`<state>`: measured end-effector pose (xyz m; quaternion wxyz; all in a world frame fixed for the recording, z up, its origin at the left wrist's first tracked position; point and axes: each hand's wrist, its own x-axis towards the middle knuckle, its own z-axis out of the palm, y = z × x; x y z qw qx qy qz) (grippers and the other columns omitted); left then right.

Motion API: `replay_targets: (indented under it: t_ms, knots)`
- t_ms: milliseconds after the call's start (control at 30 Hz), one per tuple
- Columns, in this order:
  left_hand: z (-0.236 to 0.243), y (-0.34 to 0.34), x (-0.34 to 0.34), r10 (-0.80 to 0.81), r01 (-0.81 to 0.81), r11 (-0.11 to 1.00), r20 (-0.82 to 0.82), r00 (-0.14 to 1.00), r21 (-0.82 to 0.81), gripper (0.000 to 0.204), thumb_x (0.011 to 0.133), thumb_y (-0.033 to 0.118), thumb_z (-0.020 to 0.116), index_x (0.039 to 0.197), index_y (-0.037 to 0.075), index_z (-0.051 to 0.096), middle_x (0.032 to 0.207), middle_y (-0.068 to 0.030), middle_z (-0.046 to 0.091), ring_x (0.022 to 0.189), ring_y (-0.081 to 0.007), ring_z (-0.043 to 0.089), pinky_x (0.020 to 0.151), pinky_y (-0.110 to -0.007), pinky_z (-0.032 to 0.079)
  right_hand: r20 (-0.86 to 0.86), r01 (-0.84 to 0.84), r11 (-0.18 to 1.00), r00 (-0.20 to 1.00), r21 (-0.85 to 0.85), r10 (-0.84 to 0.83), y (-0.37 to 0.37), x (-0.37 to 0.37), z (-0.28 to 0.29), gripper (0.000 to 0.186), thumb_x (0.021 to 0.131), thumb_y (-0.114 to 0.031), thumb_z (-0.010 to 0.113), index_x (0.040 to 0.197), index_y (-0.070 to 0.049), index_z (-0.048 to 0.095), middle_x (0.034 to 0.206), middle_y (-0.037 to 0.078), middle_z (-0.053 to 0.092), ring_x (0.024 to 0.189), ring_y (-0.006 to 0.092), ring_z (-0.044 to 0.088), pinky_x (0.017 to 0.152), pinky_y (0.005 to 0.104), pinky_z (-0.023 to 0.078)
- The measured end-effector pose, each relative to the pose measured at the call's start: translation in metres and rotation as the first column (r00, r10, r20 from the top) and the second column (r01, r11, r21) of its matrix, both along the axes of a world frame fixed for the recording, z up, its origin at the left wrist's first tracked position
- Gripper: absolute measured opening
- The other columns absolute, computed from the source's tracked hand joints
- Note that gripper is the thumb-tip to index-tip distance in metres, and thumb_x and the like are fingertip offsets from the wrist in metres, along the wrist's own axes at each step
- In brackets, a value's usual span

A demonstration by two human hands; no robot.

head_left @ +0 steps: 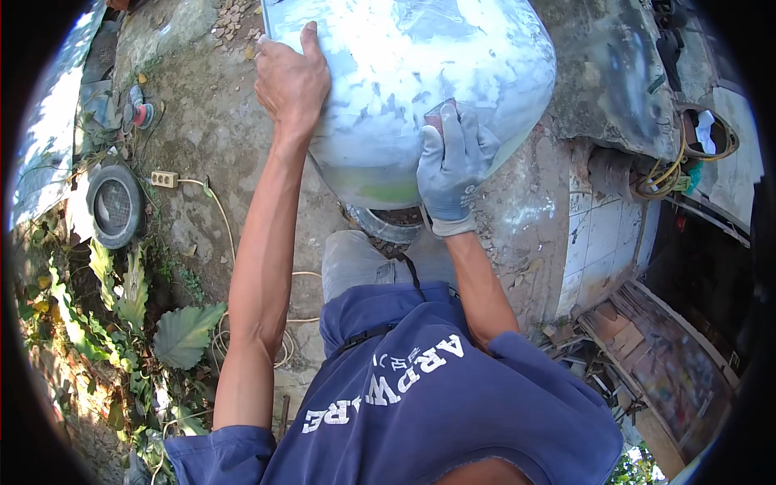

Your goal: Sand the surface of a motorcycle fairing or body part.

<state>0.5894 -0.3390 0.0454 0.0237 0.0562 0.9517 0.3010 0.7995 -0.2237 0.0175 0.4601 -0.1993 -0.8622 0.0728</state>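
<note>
A large curved panel (380, 77), patchy white and grey with a greenish lower part, stands in front of me at the top of the head view. My bare left hand (293, 77) grips its left edge, thumb on top and the other fingers curled at the rim. On my right hand (458, 166) is a grey-blue work glove. It presses a small reddish-brown piece of sandpaper (436, 119) flat against the panel's near right face. The glove's fingers cover part of the sandpaper.
Left on the ground are a power strip (164, 179) with a pale cable, a sander (140, 113) and a small tyre (115, 206). A round rim (392, 226) sits below the panel. A concrete slab (614, 81) and coiled hose (653, 184) lie right.
</note>
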Motion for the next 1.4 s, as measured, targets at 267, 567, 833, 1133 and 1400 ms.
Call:
replay_targets:
  t_ms: [267, 567, 833, 1133, 1400]
  knots:
    - [-0.006, -0.003, 0.001, 0.000, 0.003, 0.999, -0.090, 0.996, 0.037, 0.081, 0.105, 0.057, 0.063, 0.130, -0.019, 0.056, 0.116, -0.0384, 0.069, 0.108, -0.0554, 0.071, 0.097, -0.061, 0.055, 0.076, -0.088, 0.995, 0.993, -0.039, 0.091, 0.009, -0.012, 0.013, 0.018, 0.102, -0.027, 0.073, 0.108, -0.010, 0.074, 0.096, 0.003, 0.072, 0.083, 0.0223, 0.061, 0.087, 0.0398, 0.041]
    - [-0.011, -0.006, -0.008, -0.002, 0.002, 1.000, -0.027, 1.000, 0.003, 0.088, 0.105, 0.065, 0.059, 0.136, -0.018, 0.057, 0.123, -0.0378, 0.071, 0.116, -0.0533, 0.071, 0.102, -0.059, 0.054, -0.021, -0.124, 0.982, 0.992, -0.143, 0.122, -0.018, -0.026, 0.001, 0.024, 0.108, -0.032, 0.068, 0.108, -0.010, 0.077, 0.091, -0.001, 0.076, 0.073, 0.0160, 0.060, 0.085, 0.0347, 0.042]
    - [-0.001, 0.006, 0.010, 0.055, -0.046, 0.995, -0.098, 0.994, 0.090, 0.077, 0.107, 0.057, 0.059, 0.135, -0.015, 0.055, 0.127, -0.0416, 0.065, 0.117, -0.0569, 0.065, 0.103, -0.061, 0.051, 0.089, -0.135, 0.977, 0.985, -0.163, 0.151, -0.001, -0.037, 0.007, 0.020, 0.106, -0.026, 0.071, 0.107, -0.009, 0.079, 0.092, 0.007, 0.077, 0.089, 0.0166, 0.070, 0.094, 0.0374, 0.044]
    - [-0.003, 0.008, 0.008, -0.033, 0.030, 0.999, -0.159, 0.987, -0.022, 0.088, 0.107, 0.057, 0.058, 0.165, -0.005, 0.037, 0.161, -0.0369, 0.043, 0.149, -0.0528, 0.044, 0.120, -0.061, 0.041, 0.074, -0.286, 0.952, 0.953, -0.110, 0.295, -0.007, -0.049, 0.029, 0.016, 0.093, -0.022, 0.082, 0.107, -0.014, 0.082, 0.114, 0.004, 0.079, 0.105, 0.0217, 0.066, 0.098, 0.0380, 0.044]
    - [0.013, 0.003, 0.005, -0.303, 0.273, 0.944, -0.162, 0.939, -0.182, 0.076, 0.104, 0.057, 0.054, 0.158, 0.003, 0.055, 0.169, -0.0282, 0.043, 0.159, -0.0562, 0.026, 0.130, -0.064, 0.026, 0.170, -0.322, 0.937, 0.924, -0.136, 0.342, 0.008, -0.067, 0.034, 0.022, 0.097, -0.023, 0.080, 0.116, -0.012, 0.080, 0.127, 0.009, 0.076, 0.120, 0.0311, 0.066, 0.106, 0.0449, 0.051]
